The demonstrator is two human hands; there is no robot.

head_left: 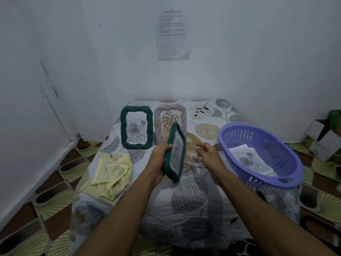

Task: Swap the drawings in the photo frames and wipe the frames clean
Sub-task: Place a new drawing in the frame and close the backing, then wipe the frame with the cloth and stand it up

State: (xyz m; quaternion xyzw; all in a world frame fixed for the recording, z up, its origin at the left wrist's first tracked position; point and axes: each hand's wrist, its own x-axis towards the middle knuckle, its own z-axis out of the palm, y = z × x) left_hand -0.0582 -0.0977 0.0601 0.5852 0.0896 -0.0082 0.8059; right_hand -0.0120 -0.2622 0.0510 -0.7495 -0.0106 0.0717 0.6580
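Note:
My left hand [160, 159] grips a dark green rope-edged photo frame [175, 154], held up on edge above the table and blurred. My right hand [207, 153] hovers just to its right, fingers loosely curled, holding nothing. A second green frame [137, 127] with a rose drawing stands at the back left. Beside it stands a pale beige frame [170, 115] with a leaf line drawing, partly hidden by the held frame. A yellow checked cloth [110, 174] lies crumpled at the left. Loose rose drawings [249, 160] lie in the purple basket.
The purple plastic basket [276, 183] sits at the table's right edge. The low table has a leaf-patterned cover [188, 200]. White walls close in behind and to the left. Cardboard boxes [323, 143] stand on the patterned floor at the far right.

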